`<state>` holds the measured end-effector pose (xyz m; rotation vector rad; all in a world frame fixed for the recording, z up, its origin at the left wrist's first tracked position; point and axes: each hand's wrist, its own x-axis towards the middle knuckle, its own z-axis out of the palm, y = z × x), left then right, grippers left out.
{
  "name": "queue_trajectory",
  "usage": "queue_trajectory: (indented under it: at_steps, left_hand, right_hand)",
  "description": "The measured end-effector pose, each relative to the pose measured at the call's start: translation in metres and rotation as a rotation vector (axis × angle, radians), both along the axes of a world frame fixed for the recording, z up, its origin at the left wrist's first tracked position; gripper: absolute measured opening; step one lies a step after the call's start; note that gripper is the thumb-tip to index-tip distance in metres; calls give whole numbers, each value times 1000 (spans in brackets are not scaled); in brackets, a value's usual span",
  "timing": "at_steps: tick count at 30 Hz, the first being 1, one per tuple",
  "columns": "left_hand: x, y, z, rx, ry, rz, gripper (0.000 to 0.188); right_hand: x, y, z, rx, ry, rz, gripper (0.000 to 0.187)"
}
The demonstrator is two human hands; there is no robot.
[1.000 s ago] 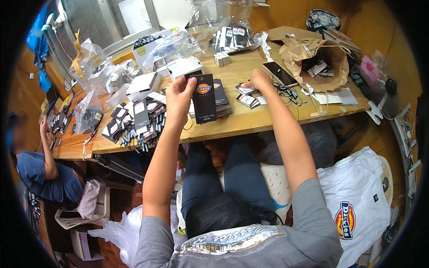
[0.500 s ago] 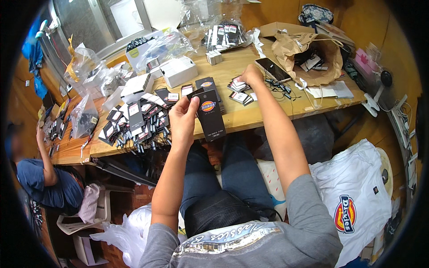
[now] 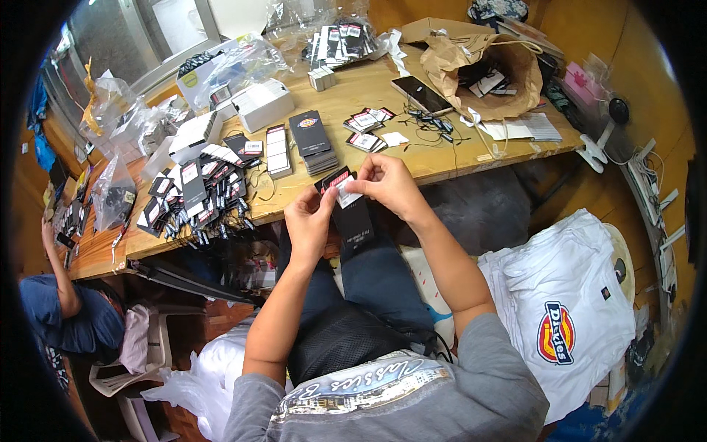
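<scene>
Between my hands, over my lap at the table's front edge, is a long black hang tag [image 3: 354, 222]. My left hand [image 3: 308, 223] pinches it at its upper end, thumb on the front. A small black, red and white tag [image 3: 345, 193] lies against its top, with the fingertips of my right hand [image 3: 392, 187] closed on its edge. Just beyond stands a stack of black hang tags [image 3: 312, 135], beside a box of white-edged tags [image 3: 278, 151]. Farther right, several small white-labelled tags [image 3: 366, 125] lie loose on the table.
A heap of corded black tags [image 3: 200, 193] covers the table's left part, near white boxes [image 3: 263, 104]. A phone [image 3: 421, 95], black strings [image 3: 434, 127] and a brown paper bag [image 3: 442, 62] lie right. White shirts [image 3: 565, 295] are piled at right; another person [image 3: 74, 313] sits left.
My right hand has come back from the loose small tags to the long hang tag, bringing a small tag. My left hand still holds the long one. The view has shifted slightly right.
</scene>
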<state>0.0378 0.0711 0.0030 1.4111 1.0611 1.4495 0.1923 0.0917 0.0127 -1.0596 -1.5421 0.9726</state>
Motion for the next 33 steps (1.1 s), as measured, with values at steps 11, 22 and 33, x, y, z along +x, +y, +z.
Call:
queue_trajectory:
  at_steps: [11, 22, 33]
  left_hand:
    - [-13, -22, -6, -170, -207, -160, 11]
    - [-18, -35, 6, -118, -234, -333, 14]
    - [10, -23, 20, -167, -45, -590, 15]
  right_hand:
    - [127, 34, 7, -183, -869, -978, 17]
    - [131, 18, 38, 235, 41, -578, 5]
    - [40, -48, 74, -85, -17, 179, 6]
